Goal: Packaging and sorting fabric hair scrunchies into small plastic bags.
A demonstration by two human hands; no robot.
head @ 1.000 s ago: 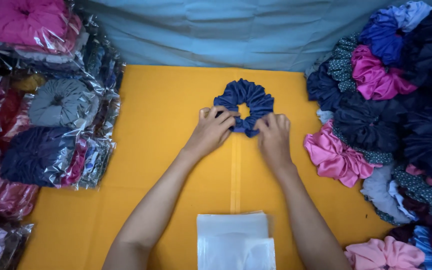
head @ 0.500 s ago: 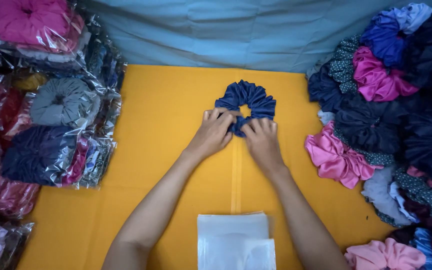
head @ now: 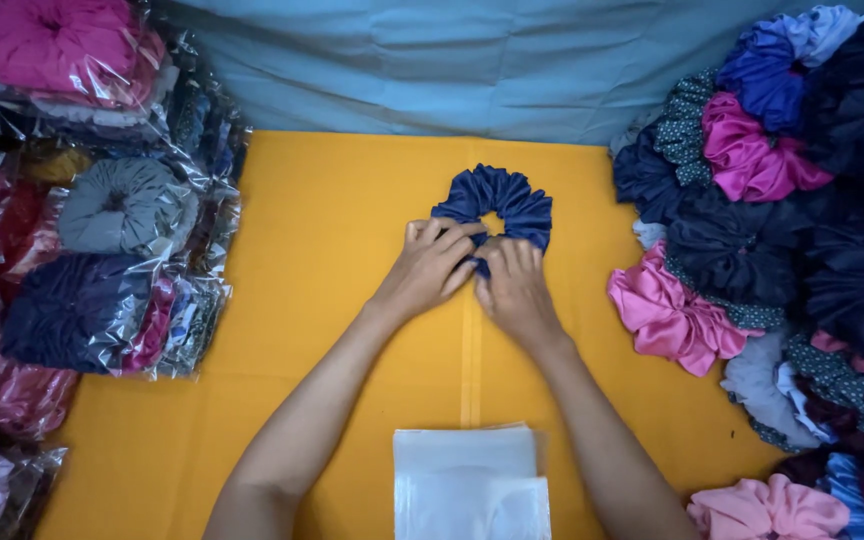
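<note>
Both hands, the left hand point(head: 430, 268) and right hand point(head: 514, 290), pinch the near edge of the navy scrunchie point(head: 497, 205); uneven pulling could twist its gathers or slide it toward the loose pile point(head: 752, 230) beside the right hand.

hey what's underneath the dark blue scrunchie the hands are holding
The dark blue scrunchie lies on the orange cloth, which shows through its centre hole. The left hand and right hand cover its near edge, so what lies beneath there is hidden.
</note>
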